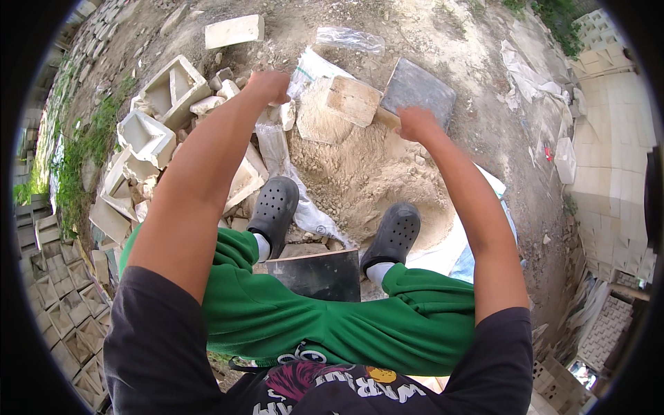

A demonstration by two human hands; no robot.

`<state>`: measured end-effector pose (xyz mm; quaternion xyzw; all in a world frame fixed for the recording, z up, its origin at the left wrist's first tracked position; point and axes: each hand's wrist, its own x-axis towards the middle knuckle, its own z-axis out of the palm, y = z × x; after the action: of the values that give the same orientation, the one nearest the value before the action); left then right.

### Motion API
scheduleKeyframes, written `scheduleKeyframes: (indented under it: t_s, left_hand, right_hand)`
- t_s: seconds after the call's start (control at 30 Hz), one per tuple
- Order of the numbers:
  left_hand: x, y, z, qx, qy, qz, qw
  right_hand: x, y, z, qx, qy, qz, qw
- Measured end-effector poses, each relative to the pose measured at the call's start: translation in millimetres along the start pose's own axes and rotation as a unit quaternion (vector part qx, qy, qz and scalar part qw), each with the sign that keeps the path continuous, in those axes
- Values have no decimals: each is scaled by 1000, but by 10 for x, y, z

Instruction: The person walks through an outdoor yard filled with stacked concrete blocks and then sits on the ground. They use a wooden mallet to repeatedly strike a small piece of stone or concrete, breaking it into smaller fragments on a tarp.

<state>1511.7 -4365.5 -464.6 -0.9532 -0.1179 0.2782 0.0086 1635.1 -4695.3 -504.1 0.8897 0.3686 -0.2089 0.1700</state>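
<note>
Dark printed shirt and green trousers are filling the bottom of the view, with a dark flat board sitting between the legs and two grey clogs planted at the edge of a sand pile. Left hand is reaching out past broken pale blocks and is resting at the torn plastic bag, fingers curled under and hidden, so whether they are clenching it cannot be told. Right hand is closing round the handle end of a shovel, whose grey blade is lying flat on the dirt just beyond the sand (a pale square slab is sitting on top of the pile, just beside the blade). Judging by the pose, the person is setting up to dig or shift sand, still at the gripping stage. Next move is probably calling for a firm two-handed hold on the shovel and a low angle into the pile, keeping clear of the slab
</note>
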Motion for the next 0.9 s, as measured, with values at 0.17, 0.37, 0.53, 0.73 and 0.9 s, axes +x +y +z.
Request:
scheduleKeyframes:
  t_s: [0.17,0.37,0.53,0.73,0.9]
  left_hand:
    - [350,-138,734,-75,-65,-67,993]
    - [483,-165,1255,-73,15,10,997]
    - [508,-86,1403,-151,30,-1,988]
    - [533,-102,1742,-281,40,-20,959]
    - [370,28,1815,-321,152,-17,935]
  right_hand:
    - [338,-86,539,41,68,48,996]
    - [622,-166,846,112,146,1,983]
    - [613,-151,873,111,166,-13,980]
    - [228,-680,691,227,51,87,969]
    - [-115,-1309,637,343,21,180,922]
